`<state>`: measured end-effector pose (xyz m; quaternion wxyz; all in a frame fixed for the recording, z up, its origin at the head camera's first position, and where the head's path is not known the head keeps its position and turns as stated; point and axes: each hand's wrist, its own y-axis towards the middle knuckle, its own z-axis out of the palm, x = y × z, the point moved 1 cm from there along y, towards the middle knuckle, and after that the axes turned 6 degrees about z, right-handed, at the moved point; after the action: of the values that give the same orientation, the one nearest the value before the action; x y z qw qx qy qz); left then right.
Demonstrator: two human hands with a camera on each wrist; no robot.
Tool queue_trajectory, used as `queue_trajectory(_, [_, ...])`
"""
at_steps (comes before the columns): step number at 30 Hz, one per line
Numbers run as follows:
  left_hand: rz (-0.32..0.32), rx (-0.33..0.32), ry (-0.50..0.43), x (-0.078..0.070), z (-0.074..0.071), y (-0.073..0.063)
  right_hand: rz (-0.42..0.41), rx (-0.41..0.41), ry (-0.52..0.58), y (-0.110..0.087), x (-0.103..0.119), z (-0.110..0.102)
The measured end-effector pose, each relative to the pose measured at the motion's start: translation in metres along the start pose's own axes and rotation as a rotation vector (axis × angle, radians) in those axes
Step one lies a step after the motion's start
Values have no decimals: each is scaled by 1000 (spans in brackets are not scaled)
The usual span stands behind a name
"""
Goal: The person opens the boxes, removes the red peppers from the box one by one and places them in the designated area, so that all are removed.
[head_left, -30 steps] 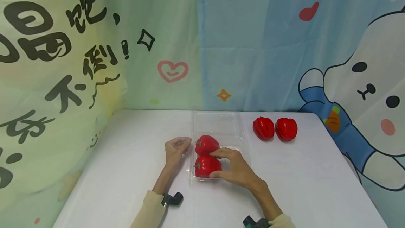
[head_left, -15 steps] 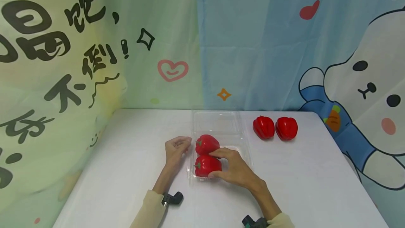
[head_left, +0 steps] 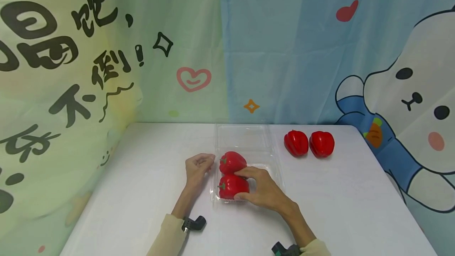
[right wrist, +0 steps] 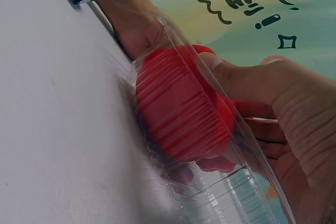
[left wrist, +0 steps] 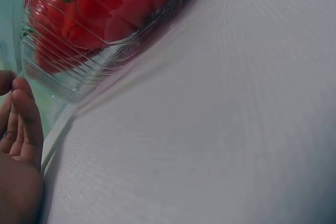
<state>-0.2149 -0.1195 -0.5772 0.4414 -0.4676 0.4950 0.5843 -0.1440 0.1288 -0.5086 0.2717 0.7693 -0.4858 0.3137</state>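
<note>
Two red bell peppers with green stems lie one behind the other in the left half of a clear plastic clamshell container [head_left: 264,165], whose lid is folded back. My right hand [head_left: 264,189] grips the nearer bell pepper [head_left: 232,187], thumb on its near side and fingers on the far side. In the right wrist view, this bell pepper [right wrist: 181,103] shows through the ribbed container wall. Behind it rests the farther bell pepper [head_left: 232,162]. At the container's left edge, my left hand [head_left: 197,171] pinches the rim between thumb and fingertips.
Two more red bell peppers, a left one [head_left: 296,144] and a right one [head_left: 321,144], sit side by side at the back right of the white table [head_left: 337,200]. A printed curtain [head_left: 263,50] hangs behind the table.
</note>
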Motion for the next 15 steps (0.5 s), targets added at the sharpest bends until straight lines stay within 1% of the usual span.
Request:
queue_trajectory(7, [-2, 6, -12, 0, 0, 0, -2, -8, -33, -1, 0, 1])
queue_trajectory(15, [2, 4, -5, -1, 0, 0, -13, -31, -22, -1, 2, 0])
